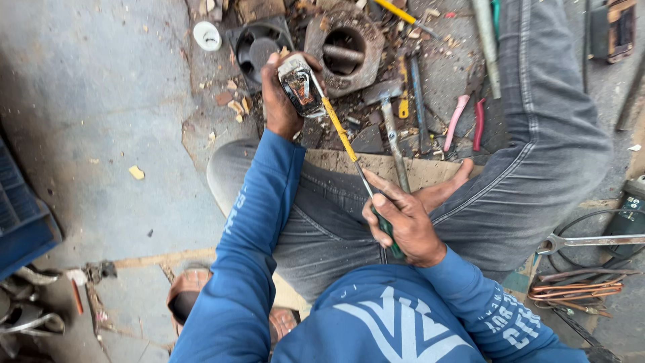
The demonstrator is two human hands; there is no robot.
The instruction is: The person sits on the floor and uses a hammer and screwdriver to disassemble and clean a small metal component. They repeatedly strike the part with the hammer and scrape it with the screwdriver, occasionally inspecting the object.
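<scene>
left hand (281, 101) wrapped tight around a small metal motor block (302, 86), fingers curled behind it, thumb over the top edge, coil face turned up toward the eyes. held out over the floor at arm's length, probably so the windings stay in view and the block cannot twist under pressure. right hand (402, 225) closed in a fist round the green handle of a long screwdriver (346, 144), index finger laid along the shank for steering, yellow upper shaft running up to the block, tip touching its lower right edge. shaft angled low across the lap, likely to lever rather than stab.

outward from there: grey-trousered legs folded, a bare foot (443, 191) just beside the right hand, on a sheet of cardboard (349, 163). just beyond the block, a rusty round metal housing (346, 50) and a black fan casing (259, 44), both close enough to crowd any forward push. hammer (393, 134) lying beside the screwdriver shaft, near but apart; pliers with red grips (467, 121) further right amid scraps. spanner (591, 240) and copper wire bundle (578, 290) well off at the right. blue crate (23, 222) at the far left edge. open bare concrete (101, 101) to the left of the arm: the widest room for swinging the elbow or setting the block down.
</scene>
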